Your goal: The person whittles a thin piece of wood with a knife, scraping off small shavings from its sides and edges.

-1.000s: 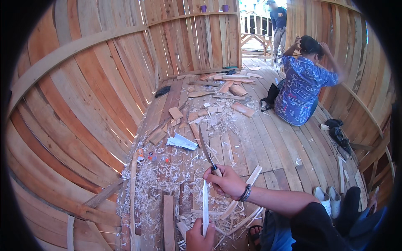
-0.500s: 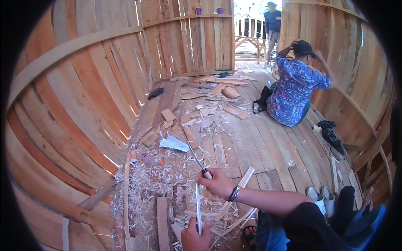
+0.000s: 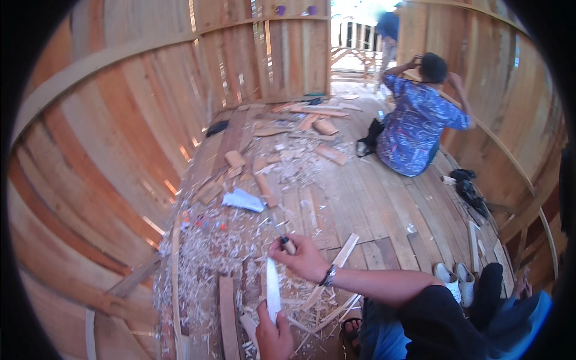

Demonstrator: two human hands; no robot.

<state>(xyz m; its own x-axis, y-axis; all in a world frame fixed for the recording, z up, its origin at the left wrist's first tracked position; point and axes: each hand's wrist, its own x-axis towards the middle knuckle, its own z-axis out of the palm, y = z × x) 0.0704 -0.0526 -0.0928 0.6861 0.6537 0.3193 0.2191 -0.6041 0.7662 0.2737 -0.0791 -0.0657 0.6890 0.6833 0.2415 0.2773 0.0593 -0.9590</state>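
**Whittling a pale stick over a floor of shavings**

Gripping with both hands, I have the work low in the head view. My left hand is closed around the bottom end of a pale wooden stick, thumb and fingers wrapped tight, so the stick stands up and away from that fist, its tip pointing toward my other hand. My right hand is curled shut on a knife: the wooden handle pokes out past the fingers, and a thin dark blade runs on up-left from it. I cannot tell whether the blade touches the stick; the stick's upper end lies just below my right-hand fingers. A dark bracelet sits on that wrist.

Under and to the left of both sets of fingers spreads a pile of wood shavings on the plank floor. A flat wooden slat lies just left of my left fist, and another slat angles away right of my right hand. Beyond the knife tip lies a crumpled white paper. Well beyond my fingers, another person in a blue patterned shirt sits facing away, arms raised. A pair of white shoes rests right of my forearm.
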